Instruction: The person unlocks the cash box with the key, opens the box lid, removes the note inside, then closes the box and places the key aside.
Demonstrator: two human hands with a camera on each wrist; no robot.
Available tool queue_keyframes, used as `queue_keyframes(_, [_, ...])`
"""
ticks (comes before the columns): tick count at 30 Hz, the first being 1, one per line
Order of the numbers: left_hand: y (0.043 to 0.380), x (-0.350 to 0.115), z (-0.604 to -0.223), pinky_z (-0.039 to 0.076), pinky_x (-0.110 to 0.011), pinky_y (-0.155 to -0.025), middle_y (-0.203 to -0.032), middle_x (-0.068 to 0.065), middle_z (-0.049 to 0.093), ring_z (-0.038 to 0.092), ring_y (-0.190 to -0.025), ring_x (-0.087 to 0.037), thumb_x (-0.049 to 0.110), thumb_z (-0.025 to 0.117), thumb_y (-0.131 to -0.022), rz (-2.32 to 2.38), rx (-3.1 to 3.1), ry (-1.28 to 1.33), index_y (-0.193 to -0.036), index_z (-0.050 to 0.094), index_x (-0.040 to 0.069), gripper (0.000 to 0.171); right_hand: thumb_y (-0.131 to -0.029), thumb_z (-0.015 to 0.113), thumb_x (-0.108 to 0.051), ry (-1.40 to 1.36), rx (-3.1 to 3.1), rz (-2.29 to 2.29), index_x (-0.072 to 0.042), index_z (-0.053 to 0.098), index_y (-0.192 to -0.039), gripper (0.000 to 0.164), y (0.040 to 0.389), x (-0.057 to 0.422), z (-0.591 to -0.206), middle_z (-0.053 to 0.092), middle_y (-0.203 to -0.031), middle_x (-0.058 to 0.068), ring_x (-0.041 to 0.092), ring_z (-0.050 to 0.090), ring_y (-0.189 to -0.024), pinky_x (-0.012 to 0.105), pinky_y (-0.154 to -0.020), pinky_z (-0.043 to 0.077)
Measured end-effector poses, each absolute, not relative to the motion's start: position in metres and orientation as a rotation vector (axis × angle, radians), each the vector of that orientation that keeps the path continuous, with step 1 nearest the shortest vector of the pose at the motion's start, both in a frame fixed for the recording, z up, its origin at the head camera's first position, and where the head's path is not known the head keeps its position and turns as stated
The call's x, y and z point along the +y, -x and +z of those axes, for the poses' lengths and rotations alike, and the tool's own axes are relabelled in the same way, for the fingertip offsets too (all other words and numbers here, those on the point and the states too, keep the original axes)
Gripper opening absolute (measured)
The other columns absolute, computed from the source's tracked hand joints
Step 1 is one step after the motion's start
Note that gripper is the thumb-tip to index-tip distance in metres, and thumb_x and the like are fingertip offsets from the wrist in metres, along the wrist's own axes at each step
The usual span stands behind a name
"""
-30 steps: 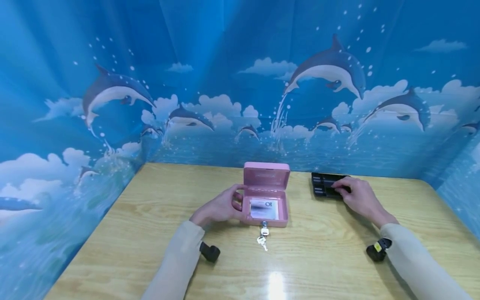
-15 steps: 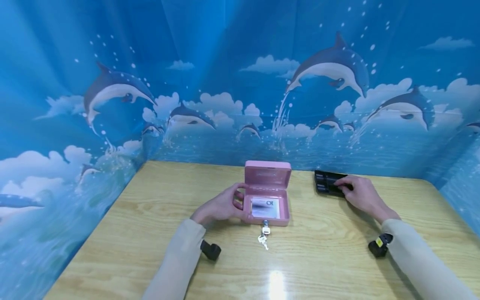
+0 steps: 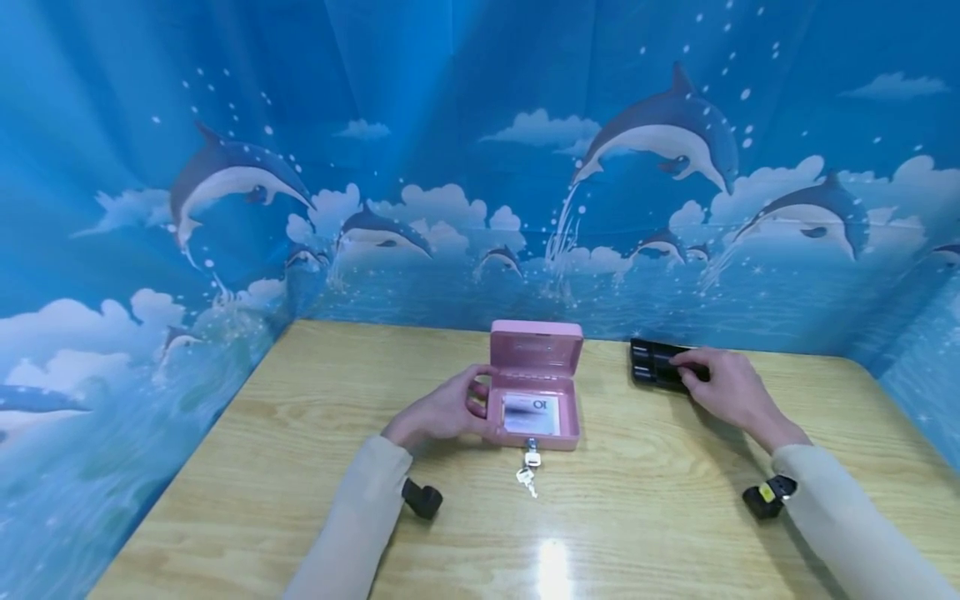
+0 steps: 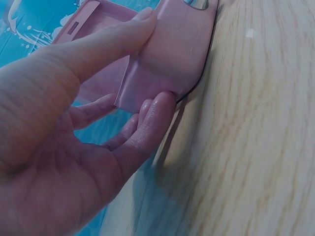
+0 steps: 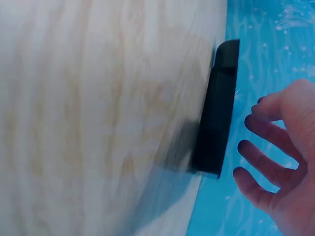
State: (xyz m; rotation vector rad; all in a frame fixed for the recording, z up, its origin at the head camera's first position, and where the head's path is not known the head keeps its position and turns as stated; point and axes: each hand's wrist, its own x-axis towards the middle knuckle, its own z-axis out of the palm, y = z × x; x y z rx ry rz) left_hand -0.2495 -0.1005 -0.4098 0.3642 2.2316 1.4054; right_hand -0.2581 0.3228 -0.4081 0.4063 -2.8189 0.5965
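A pink cash box [image 3: 572, 417] stands in the middle of the table with its lid raised. Inside lies a banknote [image 3: 531, 414] marked 10. From the front lock hangs a small bunch of keys [image 3: 527, 475]. My left hand [image 3: 448, 406] grips the box's left side, the thumb at its front corner and the fingers [image 4: 147, 130] against the side wall. To the right, at the back, lies a black compartment tray [image 3: 654, 367]. My right hand [image 3: 723, 385] hovers just beside and over it, fingers loosely curled, nothing seen between them; in the right wrist view a gap separates them from the tray [image 5: 216, 113].
The wooden table [image 3: 645, 500] ends at the back against a blue dolphin-print curtain [image 3: 450, 167], which also closes off both sides. Black wrist cameras [image 3: 422, 500] sit on both wrists below the sleeves.
The black tray has shifted slightly to the right and back. My right hand has drawn a little away from it. My left hand keeps its grip on the cash box.
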Motion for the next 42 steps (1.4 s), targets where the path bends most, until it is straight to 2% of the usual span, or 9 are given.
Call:
queue_keyframes(1, [0.250,-0.100,-0.410,0.053,-0.045,-0.104,-0.132,-0.011,0.059,0.065,-0.109,-0.023,0.016,0.092,-0.074,1.404,2.233,-0.364,-0.155,0.036,0.021,0.099,-0.096,0.063,-0.004,-0.420,-2.801,0.593,-0.004,0.075,-0.116,0.024,0.256,0.321,-0.408,0.070,-0.119,0.028,0.012,0.040,-0.049,0.027,-0.050,0.032])
queue_keyframes(3, [0.250,-0.100,-0.411,0.054,-0.045,-0.104,-0.131,-0.011,0.059,0.065,-0.109,-0.023,0.016,0.092,-0.074,1.401,2.235,-0.367,-0.155,0.036,0.021,0.099,-0.094,0.066,-0.003,-0.456,-2.758,0.582,-0.005,0.076,-0.113,0.022,0.250,0.316,-0.408,0.073,-0.115,0.025,0.018,0.055,-0.058,0.029,-0.054,0.040])
queue_keyframes(5, [0.251,-0.100,-0.411,0.054,-0.045,-0.103,-0.130,-0.011,0.059,0.065,-0.109,-0.023,0.016,0.092,-0.074,1.402,2.235,-0.366,-0.155,0.037,0.022,0.098,-0.094,0.068,-0.004,-0.483,-2.727,0.585,-0.006,0.077,-0.111,0.019,0.245,0.310,-0.408,0.075,-0.110,0.022,0.026,0.066,-0.072,0.035,-0.060,0.049])
queue_keyframes(7, [0.250,-0.100,-0.412,0.054,-0.044,-0.102,-0.129,-0.011,0.059,0.064,-0.108,-0.023,0.017,0.092,-0.074,1.398,2.241,-0.363,-0.155,0.037,0.022,0.098,-0.094,0.070,-0.006,-0.505,-2.708,0.596,-0.007,0.078,-0.110,0.018,0.240,0.305,-0.409,0.076,-0.108,0.018,0.032,0.071,-0.086,0.042,-0.066,0.054])
queue_keyframes(9, [0.250,-0.100,-0.413,0.054,-0.044,-0.102,-0.129,-0.011,0.059,0.064,-0.108,-0.023,0.017,0.092,-0.074,1.396,2.243,-0.363,-0.155,0.037,0.022,0.098,-0.093,0.071,-0.008,-0.520,-2.692,0.602,-0.007,0.078,-0.109,0.017,0.235,0.299,-0.409,0.076,-0.106,0.015,0.033,0.072,-0.089,0.045,-0.070,0.057])
queue_keyframes(19, [0.252,-0.103,-0.414,0.054,-0.044,-0.102,-0.132,-0.012,0.058,0.065,-0.109,-0.023,0.015,0.092,-0.073,1.415,2.219,-0.381,-0.155,0.034,0.020,0.100,-0.089,0.078,-0.011,-0.644,-2.623,0.623,-0.009,0.077,-0.110,0.021,0.222,0.270,-0.411,0.078,-0.104,0.008,0.025,0.073,-0.088,0.035,-0.067,0.058])
queue_keyframes(30, [0.252,-0.104,-0.414,0.054,-0.045,-0.103,-0.130,-0.011,0.059,0.065,-0.107,-0.022,0.016,0.091,-0.074,1.408,2.234,-0.378,-0.155,0.035,0.021,0.098,-0.092,0.076,-0.015,-0.728,-2.653,0.772,-0.008,0.075,-0.117,0.025,0.215,0.239,-0.405,0.077,-0.112,0.008,0.025,0.073,-0.094,0.029,-0.069,0.060])
queue_keyframes(37, [0.252,-0.103,-0.415,0.054,-0.044,-0.102,-0.129,-0.010,0.059,0.064,-0.107,-0.022,0.017,0.092,-0.073,1.398,2.249,-0.372,-0.154,0.037,0.022,0.098,-0.092,0.075,-0.015,-0.802,-2.631,0.828,-0.008,0.074,-0.118,0.027,0.215,0.220,-0.406,0.077,-0.115,0.009,0.031,0.073,-0.101,0.038,-0.072,0.063])
queue_keyframes(42, [0.253,-0.102,-0.415,0.054,-0.043,-0.101,-0.130,-0.010,0.059,0.064,-0.107,-0.022,0.018,0.092,-0.074,1.389,2.253,-0.374,-0.153,0.037,0.022,0.097,-0.091,0.076,-0.013,-0.823,-2.639,0.856,-0.007,0.074,-0.118,0.028,0.217,0.210,-0.406,0.077,-0.115,0.008,0.031,0.073,-0.100,0.037,-0.072,0.063])
